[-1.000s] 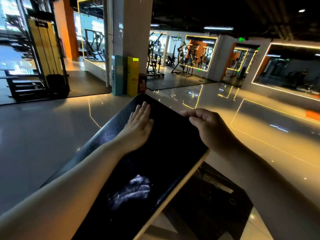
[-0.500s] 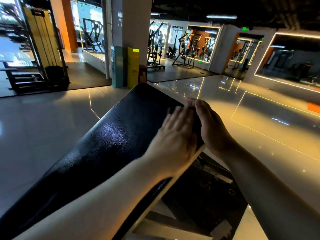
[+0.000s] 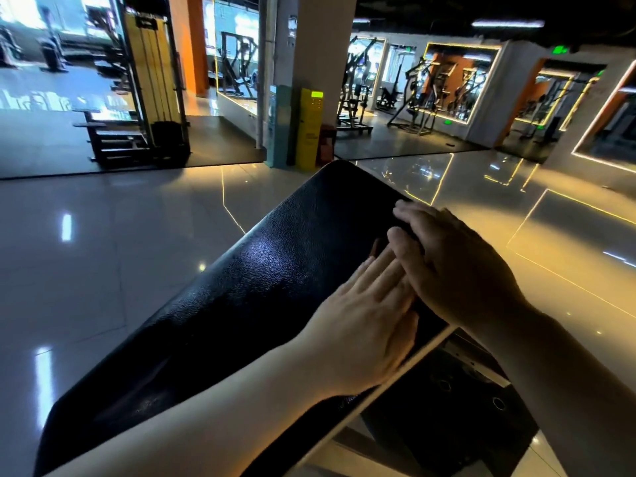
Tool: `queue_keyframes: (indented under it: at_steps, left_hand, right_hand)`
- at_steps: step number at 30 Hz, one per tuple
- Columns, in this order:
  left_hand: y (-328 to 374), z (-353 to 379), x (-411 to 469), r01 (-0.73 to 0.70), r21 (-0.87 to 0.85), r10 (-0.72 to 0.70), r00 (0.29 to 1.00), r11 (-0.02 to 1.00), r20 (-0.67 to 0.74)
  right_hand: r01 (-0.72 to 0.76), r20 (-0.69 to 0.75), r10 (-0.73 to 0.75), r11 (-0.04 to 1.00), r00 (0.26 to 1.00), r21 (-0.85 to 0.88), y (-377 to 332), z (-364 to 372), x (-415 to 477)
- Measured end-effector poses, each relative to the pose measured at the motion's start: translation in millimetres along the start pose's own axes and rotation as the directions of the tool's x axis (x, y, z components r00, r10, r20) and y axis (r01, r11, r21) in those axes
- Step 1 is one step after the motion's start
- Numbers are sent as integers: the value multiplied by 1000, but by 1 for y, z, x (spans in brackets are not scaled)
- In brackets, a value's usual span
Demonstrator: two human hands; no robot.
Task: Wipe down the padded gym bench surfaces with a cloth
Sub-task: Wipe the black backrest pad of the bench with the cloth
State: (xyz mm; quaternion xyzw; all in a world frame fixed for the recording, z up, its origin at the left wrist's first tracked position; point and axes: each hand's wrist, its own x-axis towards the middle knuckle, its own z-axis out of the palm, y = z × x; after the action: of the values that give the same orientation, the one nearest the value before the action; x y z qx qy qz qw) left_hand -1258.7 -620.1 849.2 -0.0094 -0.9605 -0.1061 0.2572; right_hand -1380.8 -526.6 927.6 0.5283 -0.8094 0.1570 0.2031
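Pressing flat: left hand [image 3: 364,325] lies palm-down on the black bench pad [image 3: 241,304], fingers [image 3: 378,270] straight and together, nothing grasped. Can't tell if a cloth sits under that palm.

Right hand [image 3: 454,270] hooks over the pad's side edge, its fingers [image 3: 406,210] curled onto the top surface, gripping the pad. Its lower fingers overlap the left fingertips and hide them.

Pad position: directly under both sets of fingers. It is tilted and runs from the near-left corner of the view up past the right fingertips to a rounded far end. Most of the glossy surface lies to the left of the left fingers.

Pale trim strip [image 3: 395,383] runs along the pad's edge, just beneath the left palm heel and the right wrist. Dark base frame [image 3: 447,407] with round holes sits below that.

Beyond the fingertips: shiny tiled floor [image 3: 103,253], then a yellow kiosk [image 3: 309,129] beside a pillar [image 3: 320,46].
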Motion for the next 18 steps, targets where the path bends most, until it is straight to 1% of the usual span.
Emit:
queue_keyframes:
  at_steps: [1,2,4,5,6,7,9,10,11,12,13,15,16,17,18]
  left_hand:
    - [-14,0,1,36,-12,-36,999,999,6]
    - [-28,-1,5,104,-28,-104,995,994,3]
    - [-44,-4,18,270,-85,-271,963,959,-4]
    - [-42,-2,23,315,-101,-317,948,944,-3]
    - [-34,-1,25,320,-95,-323,947,942,-8]
    - [-23,0,22,281,-87,-284,959,956,-18]
    - [-6,1,7,127,-98,-130,991,987,-23]
    - [-10,0,0,71,-108,-73,997,992,-15]
    - [-21,-1,0,56,-115,-58,998,992,-17]
    - [-36,-2,4,90,-126,-94,995,988,-26]
    - [-50,-3,11,161,-148,-167,985,976,-29]
    - [-67,-9,25,326,-244,-340,940,913,-14]
    - [-64,-11,30,372,-291,-390,921,881,-4]
    - [-55,-12,32,379,-328,-401,916,865,1]
    - [-42,-11,30,343,-348,-368,930,873,-6]
  right_hand:
    - [23,13,-23,1000,1000,-16,-1,3,1]
    - [32,12,-32,999,999,-23,-1,6,2]
    - [2,-18,-1,1000,1000,13,0,8,3]
    - [-10,-31,11,1000,999,26,1,8,3]
    - [-13,-40,14,1000,999,24,1,8,2]
    - [-11,-40,11,1000,999,14,1,8,2]
    - [-1,-26,1,1000,1000,1,1,9,2]
    - [1,-19,-1,1000,1000,-8,1,10,2]
    - [1,-17,-1,1000,1000,-20,1,11,1]
    - [-2,-18,1,1000,1000,-31,2,11,2]
    - [-5,-23,4,999,1000,-38,2,12,2]
    - [-9,-27,9,1000,1000,-28,2,13,1]
    - [-11,-29,10,1000,1000,-20,1,13,0]
    - [-10,-39,10,1000,999,-11,1,12,-1]
    - [-9,-58,9,1000,998,1,1,12,-2]
